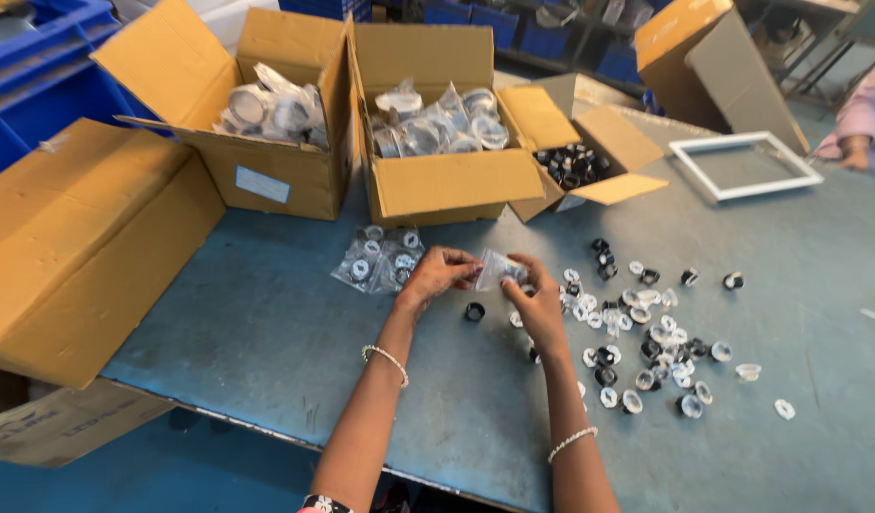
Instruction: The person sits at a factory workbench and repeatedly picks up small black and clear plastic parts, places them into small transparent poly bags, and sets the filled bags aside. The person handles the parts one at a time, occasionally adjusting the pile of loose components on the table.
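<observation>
- both hands meet over the grey counter: the left hand and the right hand each pinch an edge of a small clear plastic bag between closed fingertips, holding it just off the surface.
- the bag hangs between the two hands, nearer the right thumb; it seems to have a small part inside, but glare on the plastic makes that hard to tell.
- to do this well, judging from the grip: keep the pinch at the bag's mouth, hold it low over the counter so anything that slips lands close by, and do not squeeze the middle, as thin film will crumple.
- a single black ring lies on the counter right below the bag, between the wrists.
- just left of the left hand sits a small heap of filled bags, touching one another.
- right of the right hand, loose black and clear caps are scattered over the counter, some near its knuckles.
- behind stand open cardboard boxes: two with bagged parts, a smaller one with black rings.
- a white frame lies far right, by another person's sleeve.
</observation>
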